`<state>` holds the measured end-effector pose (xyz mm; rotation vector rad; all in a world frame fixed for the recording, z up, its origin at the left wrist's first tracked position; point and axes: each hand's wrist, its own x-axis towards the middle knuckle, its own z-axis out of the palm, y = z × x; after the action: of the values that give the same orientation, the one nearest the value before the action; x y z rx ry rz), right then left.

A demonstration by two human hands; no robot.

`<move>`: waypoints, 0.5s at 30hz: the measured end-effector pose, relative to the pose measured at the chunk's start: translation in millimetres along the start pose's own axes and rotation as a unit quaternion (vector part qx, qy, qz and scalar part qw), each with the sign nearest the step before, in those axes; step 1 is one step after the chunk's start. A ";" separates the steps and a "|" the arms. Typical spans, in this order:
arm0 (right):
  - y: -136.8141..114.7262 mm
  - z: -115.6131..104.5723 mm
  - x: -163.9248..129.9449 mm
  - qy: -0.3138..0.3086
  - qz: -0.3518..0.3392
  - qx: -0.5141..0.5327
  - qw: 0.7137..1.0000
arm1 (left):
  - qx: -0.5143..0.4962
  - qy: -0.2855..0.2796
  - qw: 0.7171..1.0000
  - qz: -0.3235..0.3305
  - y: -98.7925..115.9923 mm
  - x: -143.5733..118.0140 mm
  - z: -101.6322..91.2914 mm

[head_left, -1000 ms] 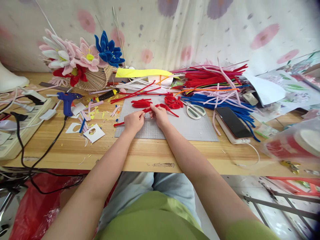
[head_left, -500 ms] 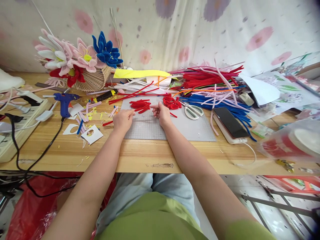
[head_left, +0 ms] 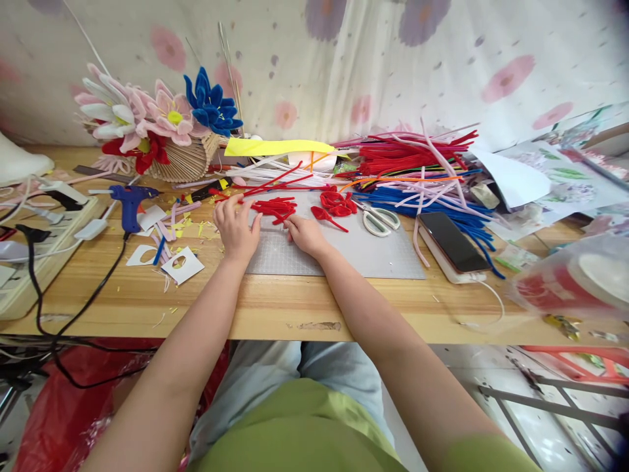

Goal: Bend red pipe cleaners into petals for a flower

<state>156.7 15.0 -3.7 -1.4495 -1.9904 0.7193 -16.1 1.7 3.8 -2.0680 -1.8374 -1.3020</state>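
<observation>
A pile of short cut red pipe cleaners lies on the grey cutting mat. At its left end is my left hand, palm down, fingers spread and holding nothing that I can see. My right hand is at the pile's near right edge, thumb and finger pinched on a red pipe cleaner; its fingertips are partly hidden. To the right, a bent red pipe-cleaner petal with a straight tail rests below a cluster of red loops. Scissors with pale green-grey handles lie beside the loops.
Left are a blue glue gun with its cord, a power strip, paper scraps and a cutter knife. Pipe-cleaner flowers stand behind. Right are blue pipe cleaners, a phone and a bagged cup.
My left hand has opened and moved slightly up; the red piece jutting out beside it no longer shows. My right hand has moved down and left, uncovering the petal.
</observation>
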 end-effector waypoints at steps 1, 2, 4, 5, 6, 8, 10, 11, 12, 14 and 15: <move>-0.2 0.8 -0.1 0.004 0.008 0.018 1.000 | -0.017 0.004 1.000 -0.015 0.5 -1.5 1.5; -0.2 2.0 -0.1 0.006 0.013 0.036 0.999 | -0.041 -0.008 0.999 -0.031 0.8 -3.2 4.3; -0.1 5.5 0.1 -0.001 0.008 0.067 0.998 | -0.104 -0.076 0.988 -0.086 1.0 -6.4 12.2; -0.4 7.8 0.1 -0.008 0.000 0.083 0.997 | -0.145 -0.118 0.975 -0.121 1.0 -7.4 16.6; -1.1 10.4 0.1 -0.017 -0.009 0.100 0.995 | -0.197 -0.139 0.958 -0.155 1.1 -7.9 20.6; -4.3 15.7 -0.2 -0.041 -0.030 0.132 0.990 | -0.311 -0.143 0.916 -0.211 2.2 -6.9 26.2; -9.1 19.9 -0.8 -0.066 -0.048 0.146 0.986 | -0.402 -0.123 0.873 -0.249 4.7 -4.2 27.6; -11.7 21.3 -1.1 -0.077 -0.054 0.144 0.985 | -0.432 -0.115 0.854 -0.268 6.2 -2.4 27.0; -14.1 22.3 -1.4 -0.086 -0.058 0.138 0.985 | -0.454 -0.107 0.836 -0.289 7.6 -0.6 25.9; -18.1 23.2 -2.0 -0.103 -0.066 0.122 0.985 | -0.477 -0.088 0.807 -0.337 9.9 2.7 22.9; -19.4 23.4 -2.2 -0.114 -0.072 0.116 0.984 | -0.485 -0.079 0.794 -0.358 10.7 4.2 21.3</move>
<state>127.9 5.6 -6.5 -1.1172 -2.0735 1.0533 3.8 14.1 -2.3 -1.8039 -2.4766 -2.8349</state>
